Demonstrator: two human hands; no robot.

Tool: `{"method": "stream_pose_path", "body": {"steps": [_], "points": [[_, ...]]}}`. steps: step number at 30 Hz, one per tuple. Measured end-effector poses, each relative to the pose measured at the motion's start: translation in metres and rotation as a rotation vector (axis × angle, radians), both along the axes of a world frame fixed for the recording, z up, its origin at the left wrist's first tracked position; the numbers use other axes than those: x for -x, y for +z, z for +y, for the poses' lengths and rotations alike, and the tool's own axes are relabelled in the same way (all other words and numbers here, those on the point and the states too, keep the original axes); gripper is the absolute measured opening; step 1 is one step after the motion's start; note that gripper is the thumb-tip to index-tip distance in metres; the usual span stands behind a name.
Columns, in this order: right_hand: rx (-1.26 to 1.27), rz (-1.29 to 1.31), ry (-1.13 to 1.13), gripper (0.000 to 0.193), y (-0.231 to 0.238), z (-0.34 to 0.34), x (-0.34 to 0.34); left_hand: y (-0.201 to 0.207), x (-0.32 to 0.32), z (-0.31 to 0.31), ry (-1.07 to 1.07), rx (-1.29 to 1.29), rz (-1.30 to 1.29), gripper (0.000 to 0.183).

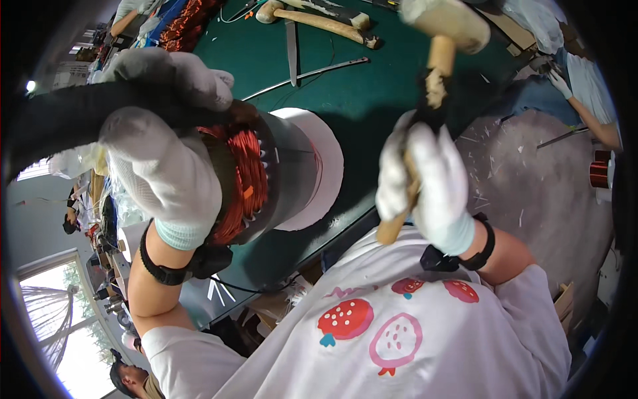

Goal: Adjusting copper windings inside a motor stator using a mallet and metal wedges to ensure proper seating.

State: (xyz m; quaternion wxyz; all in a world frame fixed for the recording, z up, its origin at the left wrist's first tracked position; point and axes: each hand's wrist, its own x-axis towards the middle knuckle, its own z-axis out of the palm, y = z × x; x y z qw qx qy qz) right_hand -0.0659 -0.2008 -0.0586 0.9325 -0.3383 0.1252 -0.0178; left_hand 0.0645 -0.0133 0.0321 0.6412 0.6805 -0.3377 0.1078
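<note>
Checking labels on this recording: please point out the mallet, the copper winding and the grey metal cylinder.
Mallet [435, 90]: head view, on its upper handle.
Copper winding [248, 167]: head view, on the exposed red-brown wires.
Grey metal cylinder [292, 173]: head view, on its outer wall.

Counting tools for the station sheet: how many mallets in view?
2 clear: a pale-headed mallet in the right hand; a wooden-handled mallet on the green bench. A dark-wrapped piece beside it may be another; can't tell.
</note>
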Motion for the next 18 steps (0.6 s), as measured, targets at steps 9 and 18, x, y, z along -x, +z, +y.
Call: {"method": "stream_pose_path", "body": {"steps": [9, 18], "points": [[0.077, -0.028, 0.177, 0.024, -0.001, -0.002, 0.012, -0.01, -0.018, 0.012, -0.311, 0.069, -0.266, 0.071], [-0.057, 0.009, 0.076, 0.021, -0.011, 0.006, 0.02, -0.008, -0.002, 0.005, -0.134, 0.007, -0.277, 0.072]]}}
